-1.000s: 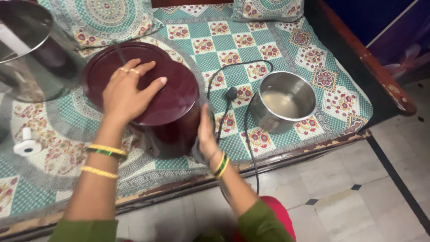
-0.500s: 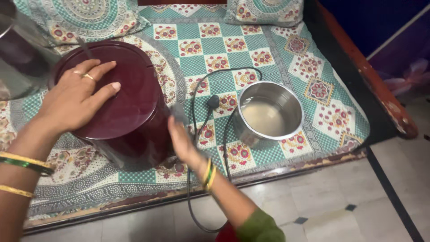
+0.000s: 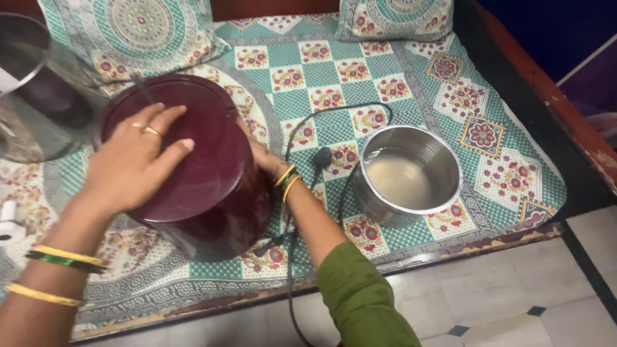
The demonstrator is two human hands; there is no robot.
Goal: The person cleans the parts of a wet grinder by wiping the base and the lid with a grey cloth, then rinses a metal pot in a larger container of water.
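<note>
On the bed with its green patterned cover [image 3: 385, 71], a round maroon cooker body with a glossy lid [image 3: 193, 167] stands tilted. The left hand [image 3: 132, 164] lies flat and spread on the lid, clenching nothing; the right hand [image 3: 260, 157] reaches behind its right side, its grip hidden. A black power cord [image 3: 302, 135] runs beside a shiny steel pot [image 3: 411, 170].

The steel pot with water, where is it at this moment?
In the head view the steel pot stands on the patterned bedsheet, right of the maroon appliance and the black cord, near the bed's front edge.
</note>
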